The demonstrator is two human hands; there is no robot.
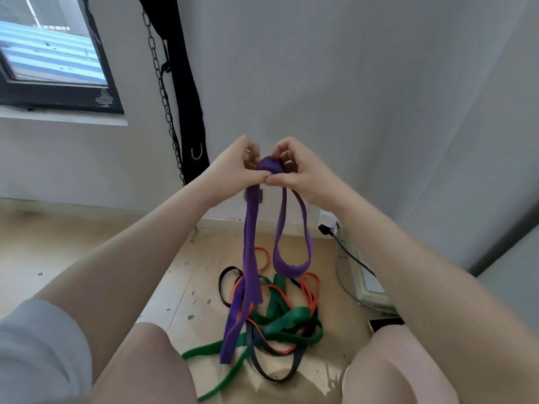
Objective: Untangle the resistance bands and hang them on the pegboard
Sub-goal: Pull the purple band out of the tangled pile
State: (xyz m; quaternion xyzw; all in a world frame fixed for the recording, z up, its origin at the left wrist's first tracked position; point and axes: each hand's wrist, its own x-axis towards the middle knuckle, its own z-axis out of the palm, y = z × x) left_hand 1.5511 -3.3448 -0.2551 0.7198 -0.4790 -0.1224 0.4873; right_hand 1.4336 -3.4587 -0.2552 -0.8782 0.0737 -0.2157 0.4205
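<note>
Both the left hand (233, 167) and right hand (294, 167) pinch the purple band (250, 258) at its knot; its loops hang toward six o'clock, over the floor tangle (277, 319).

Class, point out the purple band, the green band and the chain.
purple band (250, 243), head view, on the long hanging strand.
green band (287, 319), head view, on a loop on the floor.
chain (163, 91), head view, on its mid links.

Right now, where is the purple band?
Centre of the head view: the purple band hangs from both hands, left hand and right hand, above the tangled bands on the floor.
</note>
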